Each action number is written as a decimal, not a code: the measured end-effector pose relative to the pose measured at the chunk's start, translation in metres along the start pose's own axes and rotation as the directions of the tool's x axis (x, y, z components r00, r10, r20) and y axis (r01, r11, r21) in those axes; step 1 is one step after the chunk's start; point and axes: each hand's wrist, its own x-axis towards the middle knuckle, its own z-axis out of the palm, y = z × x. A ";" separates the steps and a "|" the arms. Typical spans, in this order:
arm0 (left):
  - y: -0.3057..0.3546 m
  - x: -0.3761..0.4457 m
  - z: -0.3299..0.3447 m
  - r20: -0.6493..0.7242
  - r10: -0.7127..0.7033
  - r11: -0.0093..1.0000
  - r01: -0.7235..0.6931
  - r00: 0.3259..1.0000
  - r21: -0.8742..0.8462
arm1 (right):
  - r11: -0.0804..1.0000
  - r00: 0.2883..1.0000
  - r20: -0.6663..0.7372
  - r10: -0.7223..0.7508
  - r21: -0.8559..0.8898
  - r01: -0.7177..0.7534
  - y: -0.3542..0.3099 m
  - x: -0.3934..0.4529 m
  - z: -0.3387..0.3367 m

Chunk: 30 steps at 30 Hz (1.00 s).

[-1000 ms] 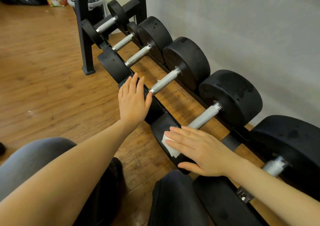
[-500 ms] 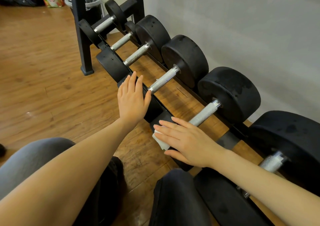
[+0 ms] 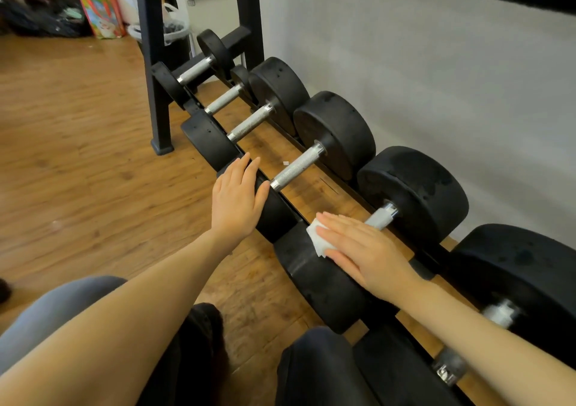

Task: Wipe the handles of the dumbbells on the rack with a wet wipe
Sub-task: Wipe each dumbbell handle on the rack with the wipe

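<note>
Dumbbells [image 3: 339, 159] lie in a row on a low black rack [image 3: 159, 72] along a grey wall [image 3: 436, 78], their knurled metal handles crossing over the wooden floor [image 3: 78, 156]. At far left, a colourful bag [image 3: 103, 16] and dark clutter sit by the far wall, with a lined bin [image 3: 174, 36] behind the rack's upright. The left hand [image 3: 235, 201] rests flat, fingers together and extended, on the near black head of one dumbbell, just left of its bare handle [image 3: 296, 167]. Further right, the right hand [image 3: 363, 251] lies flat with fingers close together, pressing a white wet wipe [image 3: 318, 239] onto the near head of the next dumbbell, where the handle [image 3: 381, 217] meets it; the wipe's corner shows beyond the fingertips. A larger dumbbell [image 3: 514, 281] sits at far right, partly hidden by the forearm.
</note>
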 end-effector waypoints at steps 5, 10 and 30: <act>-0.006 0.020 -0.003 -0.014 -0.058 0.998 0.058 0.998 -0.021 | 0.982 0.972 -0.140 0.189 0.021 -0.188 0.022 0.047 0.005; -0.008 0.038 0.002 0.009 -0.133 0.989 0.133 0.991 -0.062 | 0.959 0.957 -0.092 0.275 -0.041 -0.280 0.047 0.088 0.028; -0.009 0.038 0.012 -0.116 -0.151 0.982 0.136 0.982 -0.132 | 0.897 0.985 -0.003 0.172 -0.412 -0.158 0.092 0.121 0.103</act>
